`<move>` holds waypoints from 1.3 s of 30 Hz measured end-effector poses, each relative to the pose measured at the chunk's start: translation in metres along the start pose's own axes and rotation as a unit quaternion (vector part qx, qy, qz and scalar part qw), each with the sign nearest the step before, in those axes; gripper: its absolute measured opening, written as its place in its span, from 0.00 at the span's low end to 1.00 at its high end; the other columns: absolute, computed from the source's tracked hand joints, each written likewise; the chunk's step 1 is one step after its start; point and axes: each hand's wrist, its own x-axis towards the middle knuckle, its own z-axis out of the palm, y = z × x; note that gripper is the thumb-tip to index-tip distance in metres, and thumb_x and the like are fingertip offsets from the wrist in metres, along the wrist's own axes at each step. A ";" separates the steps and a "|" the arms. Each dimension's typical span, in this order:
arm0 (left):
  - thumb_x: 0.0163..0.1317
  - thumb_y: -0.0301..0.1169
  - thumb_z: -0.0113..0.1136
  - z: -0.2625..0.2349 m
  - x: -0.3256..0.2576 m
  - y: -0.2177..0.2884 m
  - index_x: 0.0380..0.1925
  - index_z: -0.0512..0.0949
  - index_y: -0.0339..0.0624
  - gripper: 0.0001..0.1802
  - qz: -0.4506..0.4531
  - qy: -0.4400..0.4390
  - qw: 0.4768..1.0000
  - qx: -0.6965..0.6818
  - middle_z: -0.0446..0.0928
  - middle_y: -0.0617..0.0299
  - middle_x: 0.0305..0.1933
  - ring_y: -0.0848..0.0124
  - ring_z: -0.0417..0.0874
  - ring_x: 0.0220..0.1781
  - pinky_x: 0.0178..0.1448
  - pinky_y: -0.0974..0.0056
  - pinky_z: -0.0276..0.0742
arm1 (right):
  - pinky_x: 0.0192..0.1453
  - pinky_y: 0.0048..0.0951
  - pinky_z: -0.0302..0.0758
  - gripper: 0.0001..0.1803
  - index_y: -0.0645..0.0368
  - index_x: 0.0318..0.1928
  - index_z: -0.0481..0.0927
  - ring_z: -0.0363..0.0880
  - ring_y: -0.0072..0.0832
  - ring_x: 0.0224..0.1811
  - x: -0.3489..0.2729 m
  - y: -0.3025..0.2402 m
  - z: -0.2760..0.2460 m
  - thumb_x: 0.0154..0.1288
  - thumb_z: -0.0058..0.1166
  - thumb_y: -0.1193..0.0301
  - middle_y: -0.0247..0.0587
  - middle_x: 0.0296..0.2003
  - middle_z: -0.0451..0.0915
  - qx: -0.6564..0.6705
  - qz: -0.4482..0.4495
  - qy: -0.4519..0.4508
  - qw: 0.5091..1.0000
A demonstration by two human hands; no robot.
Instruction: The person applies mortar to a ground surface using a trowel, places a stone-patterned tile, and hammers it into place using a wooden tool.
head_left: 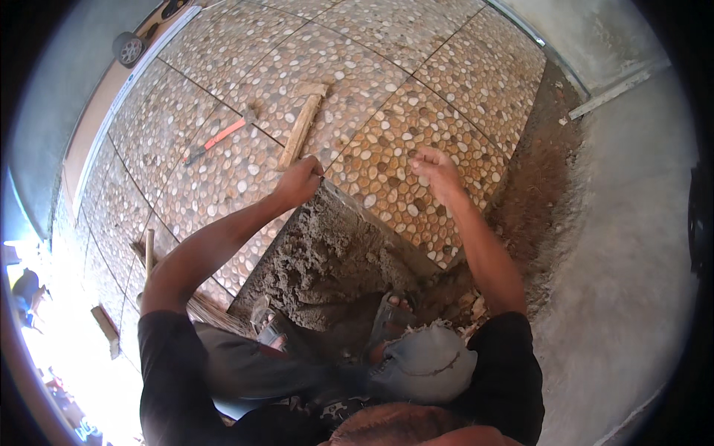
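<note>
Gripping the near corner of a pebble-patterned tile (405, 167), the left hand (300, 181) is closed on its edge, tilting it above the grey mortar bed (323, 256). Right hand (437, 172) hovers over the tile, fingers loosely curled, holding nothing. A wooden-handled mallet (303, 123) lies just beyond.

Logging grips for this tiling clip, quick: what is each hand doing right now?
Left hand: closed, gripping the corner of the pebble-pattern tile.
Right hand: open, fingers spread, resting on the same tile.

Pebble-patterned tile (413, 175) (square, brownish) tilted up over wet mortar (327, 256).
</note>
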 end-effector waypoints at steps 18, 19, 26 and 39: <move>0.60 0.37 0.61 0.038 0.067 -0.016 0.65 0.61 0.75 0.34 -0.114 -0.151 0.952 0.242 0.51 0.51 0.67 0.47 0.81 0.46 0.54 0.51 0.79 | 0.44 0.42 0.75 0.18 0.58 0.42 0.84 0.82 0.44 0.37 0.271 -0.015 -0.029 0.62 0.52 0.57 0.50 0.31 0.83 -0.380 -0.129 0.138 0.906; 0.61 0.37 0.59 0.039 0.070 -0.018 0.66 0.59 0.76 0.34 -0.123 -0.172 0.946 0.247 0.49 0.49 0.69 0.46 0.81 0.48 0.55 0.52 0.79 | 0.45 0.42 0.75 0.19 0.58 0.42 0.83 0.81 0.46 0.39 0.280 -0.014 -0.031 0.62 0.52 0.56 0.51 0.33 0.83 -0.399 -0.140 0.137 0.896; 0.66 0.41 0.54 0.036 0.073 -0.023 0.67 0.54 0.83 0.33 -0.137 -0.219 0.934 0.248 0.42 0.44 0.72 0.45 0.81 0.49 0.57 0.54 0.79 | 0.49 0.47 0.74 0.18 0.60 0.43 0.82 0.79 0.51 0.45 0.294 -0.019 -0.027 0.63 0.50 0.59 0.57 0.39 0.81 -0.508 -0.198 0.099 0.832; 0.62 0.38 0.59 0.031 0.070 -0.029 0.64 0.62 0.79 0.32 -0.113 -0.185 0.966 0.144 0.49 0.53 0.68 0.53 0.79 0.53 0.60 0.52 0.77 | 0.44 0.48 0.76 0.12 0.60 0.42 0.82 0.81 0.51 0.41 0.287 -0.016 -0.014 0.63 0.50 0.68 0.57 0.35 0.82 -0.580 -0.262 0.072 0.768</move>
